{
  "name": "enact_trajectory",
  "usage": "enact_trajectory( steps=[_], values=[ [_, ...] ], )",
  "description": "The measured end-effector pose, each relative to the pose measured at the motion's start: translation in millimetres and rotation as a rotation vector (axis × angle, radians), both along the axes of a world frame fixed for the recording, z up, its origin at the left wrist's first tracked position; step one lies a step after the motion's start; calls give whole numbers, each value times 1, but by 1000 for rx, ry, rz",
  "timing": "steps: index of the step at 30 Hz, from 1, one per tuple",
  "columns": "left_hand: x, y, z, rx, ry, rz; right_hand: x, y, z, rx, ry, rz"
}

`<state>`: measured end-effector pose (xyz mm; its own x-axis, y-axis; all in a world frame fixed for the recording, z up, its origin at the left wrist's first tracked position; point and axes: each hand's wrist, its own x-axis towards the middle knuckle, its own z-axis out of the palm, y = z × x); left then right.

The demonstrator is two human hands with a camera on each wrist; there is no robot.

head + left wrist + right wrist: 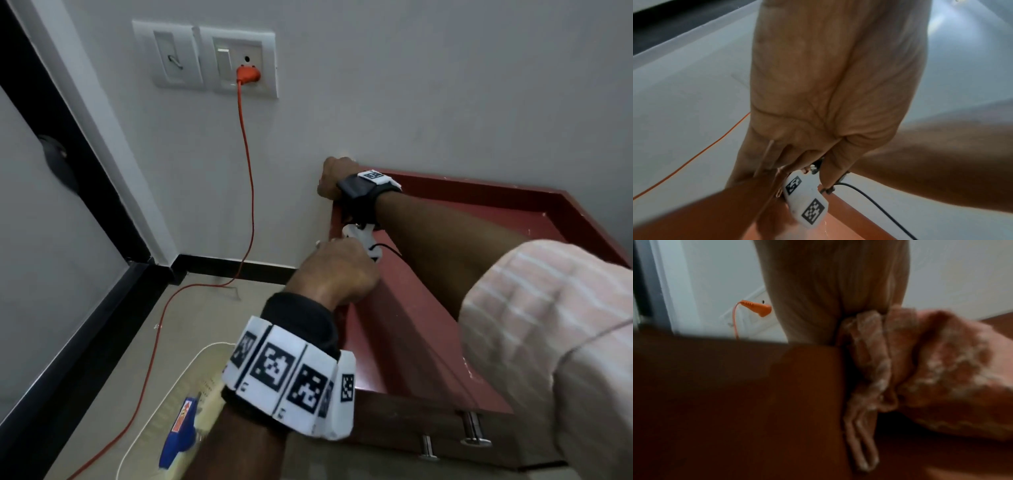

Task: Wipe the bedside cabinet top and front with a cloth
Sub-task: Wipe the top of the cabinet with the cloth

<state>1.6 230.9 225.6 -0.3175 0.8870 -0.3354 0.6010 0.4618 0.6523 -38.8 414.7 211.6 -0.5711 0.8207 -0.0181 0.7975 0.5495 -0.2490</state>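
Note:
The red-brown bedside cabinet stands against the wall at the right, its top edged by a raised rim. My right hand reaches across the top to the back left corner by the wall. In the right wrist view this hand grips a bunched pinkish cloth that lies on the cabinet top. The head view hides the cloth under the hand. My left hand is at the cabinet's left edge, just beneath my right wrist. Its fingers curl over the cabinet's rim.
An orange plug sits in the wall socket, and its cable runs down the wall and across the floor. A white tray on the floor holds a blue bottle. Metal drawer handles stick out of the cabinet front. A black door frame is at the left.

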Motion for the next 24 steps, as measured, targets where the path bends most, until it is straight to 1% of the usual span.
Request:
enact_trajectory(
  steps=[2, 5, 8, 9, 10, 11, 13, 15, 17, 18, 20, 21, 22, 23, 24],
  values=[
    [4, 1, -3, 10, 8, -3, -1, -4, -1, 17, -3, -15],
    [2, -1, 8, 46, -2, 76, 3, -18, -2, 59, 3, -21],
    [-10, -5, 16, 59, -101, 140, 12, -34, -11, 127, 36, -50],
    [-15, -7, 17, 75, -157, 186, 16, -43, -15, 143, 57, -50],
    [-19, -9, 18, 105, -224, 247, 21, -51, -18, 151, 54, -34],
    [-22, -10, 16, 117, -255, 276, 25, -57, -23, 158, 54, -3],
    [-26, -12, 14, 97, -236, 258, 33, -66, -26, 140, 77, 47],
    [-27, -15, 15, 87, -207, 213, 40, -70, -18, 98, 113, 73],
    [-22, -16, 27, 73, -111, 141, 44, -61, -9, 50, 213, 56],
    [-19, -13, 35, 60, -4, 80, 46, -53, -5, 57, 264, 17],
    [-17, 2, 51, 7, 237, -47, 47, -24, -2, 175, 353, -93],
    [-18, 16, 58, -20, 331, -102, 47, -7, -4, 246, 355, -104],
    [-20, 32, 62, -46, 402, -162, 47, 9, -6, 305, 289, -59],
    [-23, 48, 63, -81, 462, -228, 46, 21, -12, 338, 175, 31],
    [-24, 63, 63, -134, 497, -280, 46, 32, -18, 324, 87, 110]
  ],
)
